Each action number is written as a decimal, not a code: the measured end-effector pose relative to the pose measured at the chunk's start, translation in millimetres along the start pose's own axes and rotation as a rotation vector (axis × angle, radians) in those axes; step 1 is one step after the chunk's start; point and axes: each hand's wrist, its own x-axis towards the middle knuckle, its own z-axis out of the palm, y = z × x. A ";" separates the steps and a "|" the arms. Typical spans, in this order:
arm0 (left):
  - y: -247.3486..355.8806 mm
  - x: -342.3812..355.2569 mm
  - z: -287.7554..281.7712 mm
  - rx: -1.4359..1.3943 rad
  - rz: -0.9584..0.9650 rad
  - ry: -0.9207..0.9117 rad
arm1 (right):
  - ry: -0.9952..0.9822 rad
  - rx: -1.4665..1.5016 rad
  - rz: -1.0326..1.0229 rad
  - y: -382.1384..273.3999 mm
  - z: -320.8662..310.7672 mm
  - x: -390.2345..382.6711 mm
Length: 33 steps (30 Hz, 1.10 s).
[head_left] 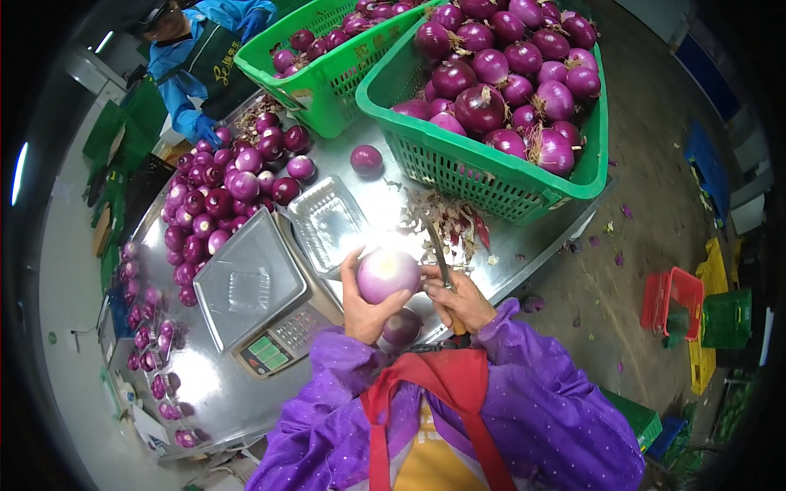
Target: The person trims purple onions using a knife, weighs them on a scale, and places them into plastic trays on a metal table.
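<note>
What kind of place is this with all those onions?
Probably a vegetable packing room: there are heaps of purple onions, big green baskets holding more, and a scale beside a clear plastic tray.

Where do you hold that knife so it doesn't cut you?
Probably by its handle, coming from the side of the purple sleeves. The knife has its long blade pointing away from them, while the handle's orange end pokes out below the right hand.

Knife (pixel 443 260) partly hidden, left green crate (pixel 323 110) cut off above, scale readout (pixel 268 353) too small to read
</note>
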 end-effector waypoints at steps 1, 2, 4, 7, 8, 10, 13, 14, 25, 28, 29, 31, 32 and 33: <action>-0.5 -4.0 4.5 -0.001 0.005 0.005 | -0.006 -0.004 -0.002 -1.1 5.3 0.0; 0.2 -7.5 10.0 -0.170 -0.034 0.015 | -0.007 0.049 -0.043 0.2 12.1 -0.4; -1.7 -10.8 16.7 -0.318 -0.040 0.029 | -0.030 0.137 -0.058 4.0 13.8 3.6; -13.7 -5.7 9.3 0.045 0.153 -0.024 | 0.055 0.004 -0.080 -15.4 15.7 3.6; -9.8 -3.7 6.5 0.046 0.153 -0.020 | 0.063 -0.048 0.016 -25.7 11.3 2.4; 8.2 1.7 5.7 0.010 -0.004 -0.166 | 0.111 -0.328 -0.258 -25.8 3.5 12.4; 9.2 5.0 10.3 -0.428 -0.339 -0.149 | 0.130 -0.609 -0.437 -43.8 12.1 11.9; -9.3 6.0 12.9 -0.554 -0.352 -0.112 | 0.104 -0.673 -0.478 -45.4 16.2 12.6; 0.9 5.2 11.5 -0.566 -0.084 -0.073 | 0.231 -1.051 -0.459 -36.2 9.4 3.0; 4.9 1.8 11.5 -0.495 -0.062 -0.036 | 0.260 -1.080 -0.494 -39.9 15.6 12.3; 3.8 1.5 11.0 -0.460 -0.017 -0.026 | 0.261 -1.081 -0.492 -36.4 13.5 13.8; 4.7 0.2 9.1 -0.419 -0.011 -0.013 | 0.288 -1.045 -0.465 -20.4 3.6 17.1; 5.2 0.3 8.3 -0.377 -0.005 -0.004 | 0.286 -1.038 -0.429 -9.6 -6.1 10.5; 1.5 5.2 8.2 -0.384 0.001 0.002 | 0.277 -1.037 -0.398 1.9 -21.5 5.3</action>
